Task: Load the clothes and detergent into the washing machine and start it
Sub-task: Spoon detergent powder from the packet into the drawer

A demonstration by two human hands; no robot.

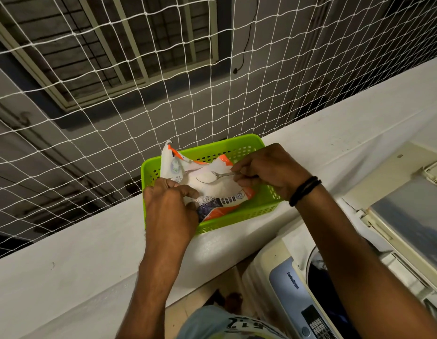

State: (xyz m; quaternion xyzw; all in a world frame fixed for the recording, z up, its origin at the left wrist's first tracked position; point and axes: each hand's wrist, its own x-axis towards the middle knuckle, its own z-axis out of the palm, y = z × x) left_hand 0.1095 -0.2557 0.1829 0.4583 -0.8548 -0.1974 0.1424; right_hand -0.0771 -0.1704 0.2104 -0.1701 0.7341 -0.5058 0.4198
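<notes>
An opened white and orange detergent bag (220, 192) lies in a green plastic basket (239, 216) on a white ledge. My left hand (168, 206) pinches the bag's near edge and holds its mouth apart. My right hand (268, 172) grips the handle of a metal spoon (212, 176), whose bowl carries a heap of white powder above the bag's opening. At lower right stands the top-loading washing machine (286, 287) with its lid (408, 206) raised. Dark clothes (317, 267) show inside its drum, partly hidden by my right forearm.
The white ledge (90, 255) runs across the view from lower left to upper right. A white rope net (139, 94) rises right behind the basket. The machine's control panel (315, 321) sits at the bottom edge beside my body.
</notes>
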